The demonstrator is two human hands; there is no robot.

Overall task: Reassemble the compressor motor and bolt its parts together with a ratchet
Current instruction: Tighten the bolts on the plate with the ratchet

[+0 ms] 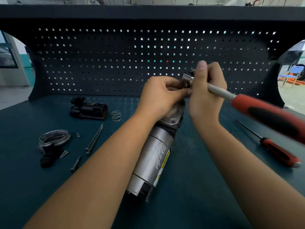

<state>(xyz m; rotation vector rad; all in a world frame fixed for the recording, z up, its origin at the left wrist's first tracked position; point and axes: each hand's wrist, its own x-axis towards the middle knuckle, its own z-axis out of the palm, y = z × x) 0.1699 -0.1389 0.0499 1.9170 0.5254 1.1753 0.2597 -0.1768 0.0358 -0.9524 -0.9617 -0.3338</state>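
Note:
The silver compressor motor (153, 156) lies lengthwise on the teal bench, its cast head end pointing away from me. My left hand (159, 95) grips that far end from above, fingers curled round it. My right hand (207, 90) holds the ratchet (264, 113) near its metal head, with the socket (188, 77) sitting at the top of the motor's head. The ratchet's red and black handle sticks out to the right, blurred. What the socket sits on is hidden by my fingers.
On the left lie a black housing part (89, 109), a wire spring (116, 115), a round metal cover (53, 138), two long bolts (94, 139) and several small screws (76, 164). A red-handled screwdriver (270, 142) lies to the right. A dark pegboard (148, 55) closes off the back.

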